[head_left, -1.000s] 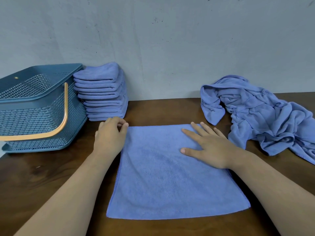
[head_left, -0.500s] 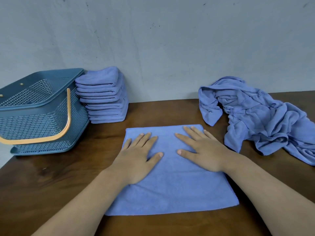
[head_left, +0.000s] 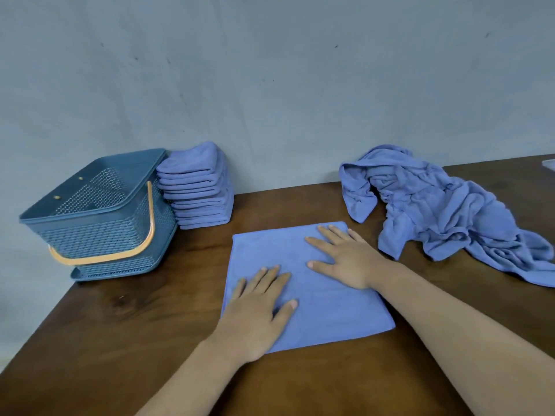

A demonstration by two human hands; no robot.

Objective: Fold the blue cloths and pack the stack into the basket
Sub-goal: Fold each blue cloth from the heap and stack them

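A blue cloth (head_left: 336, 310) lies spread flat on the brown table in front of me. My left hand (head_left: 258, 307) presses on its near left part with straight fingers. My right hand (head_left: 348, 259) lies flat on its far right part, fingers spread. A stack of folded blue cloths (head_left: 196, 187) stands against the wall at the back left. Beside it on the left sits a blue mesh basket (head_left: 90, 232) with an orange handle, nothing visible inside. A heap of crumpled blue cloths (head_left: 444, 211) lies at the back right.
The grey wall (head_left: 270, 85) runs along the table's far edge. The table's left edge (head_left: 39, 325) falls away below the basket. A pale object (head_left: 549, 164) peeks in at the far right edge.
My left hand has slid from the cloth's far left corner onto the cloth and back toward me. The right hand has stayed flat on the cloth. The view has tilted upward.
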